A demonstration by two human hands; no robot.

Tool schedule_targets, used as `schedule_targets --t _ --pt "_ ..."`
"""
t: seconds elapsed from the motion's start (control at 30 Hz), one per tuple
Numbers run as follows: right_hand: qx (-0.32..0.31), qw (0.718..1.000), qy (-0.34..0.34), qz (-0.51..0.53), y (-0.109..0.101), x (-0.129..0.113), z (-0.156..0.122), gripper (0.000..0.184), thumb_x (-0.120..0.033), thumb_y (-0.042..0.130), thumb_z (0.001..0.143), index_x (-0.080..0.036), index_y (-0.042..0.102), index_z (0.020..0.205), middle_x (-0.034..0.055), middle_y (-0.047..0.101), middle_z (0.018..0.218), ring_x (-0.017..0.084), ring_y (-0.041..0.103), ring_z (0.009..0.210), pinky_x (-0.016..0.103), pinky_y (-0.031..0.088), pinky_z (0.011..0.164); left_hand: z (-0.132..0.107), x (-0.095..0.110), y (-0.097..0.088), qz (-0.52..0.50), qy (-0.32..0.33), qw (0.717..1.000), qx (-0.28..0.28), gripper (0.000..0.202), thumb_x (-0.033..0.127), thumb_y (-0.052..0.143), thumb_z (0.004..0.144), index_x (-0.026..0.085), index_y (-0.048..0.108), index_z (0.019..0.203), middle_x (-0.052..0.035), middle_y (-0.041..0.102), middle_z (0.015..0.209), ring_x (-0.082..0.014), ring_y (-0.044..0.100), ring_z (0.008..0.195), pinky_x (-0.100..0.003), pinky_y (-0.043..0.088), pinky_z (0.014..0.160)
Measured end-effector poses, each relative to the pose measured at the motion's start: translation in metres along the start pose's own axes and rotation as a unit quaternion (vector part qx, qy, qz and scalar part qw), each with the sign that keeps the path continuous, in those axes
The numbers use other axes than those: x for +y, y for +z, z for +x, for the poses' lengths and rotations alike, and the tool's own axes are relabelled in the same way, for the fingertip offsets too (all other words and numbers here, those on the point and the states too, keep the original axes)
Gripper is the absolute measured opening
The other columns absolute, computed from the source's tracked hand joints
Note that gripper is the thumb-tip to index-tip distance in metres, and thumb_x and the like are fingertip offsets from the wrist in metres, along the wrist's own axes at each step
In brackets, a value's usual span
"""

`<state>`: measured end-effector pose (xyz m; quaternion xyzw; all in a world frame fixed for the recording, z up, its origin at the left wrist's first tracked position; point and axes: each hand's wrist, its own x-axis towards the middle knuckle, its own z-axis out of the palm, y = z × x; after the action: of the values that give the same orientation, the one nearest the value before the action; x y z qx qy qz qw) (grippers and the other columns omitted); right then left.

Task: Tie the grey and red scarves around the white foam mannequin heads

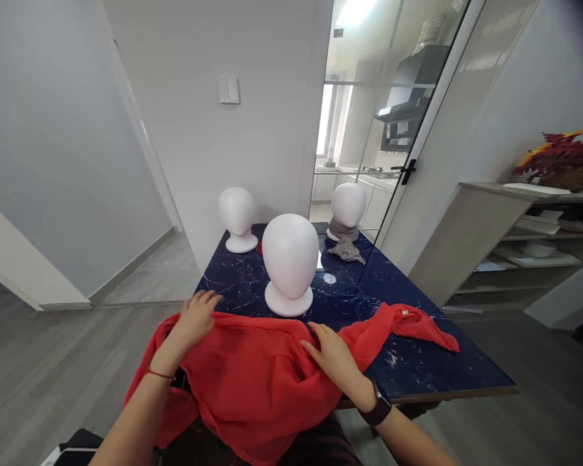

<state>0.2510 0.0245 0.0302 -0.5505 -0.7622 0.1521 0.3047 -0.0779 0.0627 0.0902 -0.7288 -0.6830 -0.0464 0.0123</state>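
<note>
A large red cloth (257, 375), which looks like a scarf, lies over the near edge of the table and hangs down toward my lap. One end of it trails right across the tabletop. My left hand (197, 317) rests at the cloth's upper left, fingers stretched out. On the cloth's upper right side lies my right hand (333, 356), its fingers spread and pressing lightly on the fabric. Just beyond the cloth stands a white mannequin head (290, 255), upright on its round base.
A second white head (237, 210) stands at the back left. At the back right, another head (348, 204) wears a grey scarf (344, 243) around its neck. The dark blue marbled table (398, 278) carries them all. A glass door (364, 116) and a shelf (495, 246) stand beyond.
</note>
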Motion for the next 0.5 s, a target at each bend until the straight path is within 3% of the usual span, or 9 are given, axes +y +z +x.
schedule_targets --t 0.1,0.2,0.27,0.33,0.43,0.5 --pt "-0.059 0.996 -0.017 -0.07 0.01 0.009 -0.005 0.02 -0.028 0.056 0.084 -0.018 0.063 0.099 0.0105 0.064 0.098 0.028 0.058 0.093 0.042 0.047 0.081 0.007 0.023 0.017 -0.061 0.119 0.985 -0.107 0.062 0.006 0.043 0.071 0.015 0.046 0.133 -0.0137 0.049 0.138 -0.0221 0.047 0.126 -0.037 0.035 0.105" --pt "-0.087 0.996 -0.027 -0.001 -0.001 0.012 -0.005 0.017 -0.023 0.046 0.089 -0.017 0.06 0.081 0.0073 0.062 0.09 0.022 0.057 0.084 0.036 0.046 0.078 0.014 0.033 0.025 -0.03 0.123 0.984 -0.124 0.056 0.001 0.038 0.069 0.012 0.053 0.122 -0.0166 0.059 0.123 -0.0236 0.056 0.113 -0.036 0.041 0.096" --pt "-0.078 0.992 -0.022 0.1 -0.022 0.018 0.002 0.022 -0.027 0.04 0.092 -0.018 0.059 0.088 0.0057 0.062 0.091 0.018 0.058 0.083 0.03 0.046 0.076 0.019 0.032 0.023 -0.034 0.141 0.982 -0.124 0.041 0.003 0.038 0.068 0.014 0.059 0.101 -0.0143 0.063 0.108 -0.0232 0.06 0.1 -0.034 0.043 0.088" --pt "-0.069 0.983 -0.015 0.168 -0.049 0.025 0.011 0.027 -0.034 0.037 0.094 -0.019 0.058 0.099 0.0041 0.063 0.094 0.017 0.058 0.085 0.028 0.045 0.077 0.023 0.027 0.015 -0.069 0.168 0.976 -0.117 0.025 0.008 0.041 0.066 0.017 0.056 0.084 -0.0096 0.062 0.095 -0.0208 0.059 0.087 -0.031 0.043 0.079" --pt "-0.086 0.984 -0.004 0.153 -0.089 0.036 0.026 0.034 -0.046 0.041 0.092 -0.02 0.061 0.1 0.002 0.064 0.087 0.017 0.058 0.079 0.027 0.044 0.072 0.028 0.02 -0.001 -0.133 0.184 0.967 -0.113 0.013 0.014 0.045 0.063 0.019 0.047 0.074 -0.0034 0.057 0.086 -0.0171 0.054 0.076 -0.027 0.04 0.069" --pt "-0.118 0.987 0.001 0.106 -0.112 0.042 0.035 0.037 -0.051 0.048 0.087 -0.019 0.063 0.096 0.0008 0.063 0.078 0.015 0.055 0.07 0.026 0.042 0.065 0.031 0.016 -0.012 -0.154 0.187 0.96 -0.14 0.012 0.017 0.047 0.062 0.02 0.045 0.073 -0.0003 0.054 0.08 -0.0159 0.05 0.073 -0.025 0.036 0.064"
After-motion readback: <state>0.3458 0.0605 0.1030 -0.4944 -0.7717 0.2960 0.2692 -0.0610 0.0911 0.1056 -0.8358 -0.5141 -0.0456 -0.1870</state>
